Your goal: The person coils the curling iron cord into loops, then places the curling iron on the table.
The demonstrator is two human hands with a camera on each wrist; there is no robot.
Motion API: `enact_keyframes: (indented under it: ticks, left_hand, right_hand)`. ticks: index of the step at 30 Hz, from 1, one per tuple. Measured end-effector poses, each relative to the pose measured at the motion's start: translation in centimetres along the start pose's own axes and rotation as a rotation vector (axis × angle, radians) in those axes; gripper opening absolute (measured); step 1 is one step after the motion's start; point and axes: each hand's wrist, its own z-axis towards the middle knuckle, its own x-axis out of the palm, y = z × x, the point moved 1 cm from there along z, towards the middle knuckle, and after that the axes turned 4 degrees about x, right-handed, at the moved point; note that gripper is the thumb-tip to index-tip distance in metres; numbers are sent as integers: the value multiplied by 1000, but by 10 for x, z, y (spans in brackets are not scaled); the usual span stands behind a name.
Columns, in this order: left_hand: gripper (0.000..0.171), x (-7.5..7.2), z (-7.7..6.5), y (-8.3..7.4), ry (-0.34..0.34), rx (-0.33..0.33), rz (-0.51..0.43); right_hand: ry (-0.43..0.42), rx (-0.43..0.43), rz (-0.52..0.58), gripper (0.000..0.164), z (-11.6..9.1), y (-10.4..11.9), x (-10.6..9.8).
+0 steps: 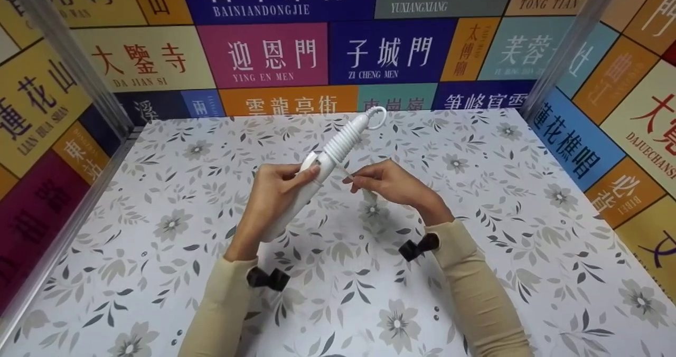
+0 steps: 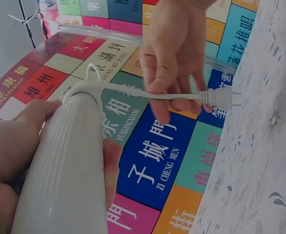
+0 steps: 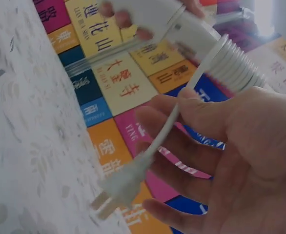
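Note:
My left hand (image 1: 274,190) grips a white, tube-shaped electric appliance (image 1: 298,206) that slants up and away above the table. Its power cord (image 1: 344,141) is wound in several tight turns around the slimmer far end, and a loop sticks out at the tip. A free length of cord (image 3: 166,130) runs across to my right hand (image 1: 393,184), whose thumb and forefinger pinch it. Below that pinch hangs a two-pin plug (image 3: 126,181), and the other right fingers are loosely bent. In the left wrist view, the appliance's smooth wide body (image 2: 60,165) fills the lower left.
A white table (image 1: 396,278) with a grey leaf and flower print lies under both hands. Panels of colourful sign tiles (image 1: 264,56) stand along the back and both sides, with clear strips (image 1: 560,50) at the corners. Each sleeve cuff carries a black mount (image 1: 419,247).

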Motion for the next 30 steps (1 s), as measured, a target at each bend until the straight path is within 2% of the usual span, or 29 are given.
enact_keyframes:
  ticks: [5, 9, 14, 17, 19, 21, 24, 26, 30]
  left_hand:
    - [29, -2, 0, 3, 36, 14, -28]
    - [34, -3, 0, 5, 86, 46, -48]
    - [39, -3, -2, 5, 236, 86, -51]
    - [41, -2, -5, 5, 341, 101, -27]
    - [40, -2, -6, 6, 398, 128, 18]
    - [40, -1, -6, 6, 449, 171, 67]
    - [38, 2, -6, 7, 502, 226, 144]
    - [36, 5, -6, 8, 529, 246, 177]
    - [33, 10, -5, 11, 572, 253, 210]
  right_hand:
    - [-66, 64, 16, 24, 6, -11, -4]
    - [-131, 49, 58, 20, 8, -16, -6]
    - [-180, 23, 58, 19, 5, -17, -6]
    - [-172, -100, 58, 12, 2, -15, -7]
    - [-136, -136, 124, 10, 0, -13, -8]
    - [-99, -107, 150, 12, -1, -12, -9]
    - [-70, 53, 151, 20, -1, -13, -9]
    - [-65, 119, 78, 24, -1, -13, -10]
    - [-49, 158, -23, 23, -2, -10, -9]
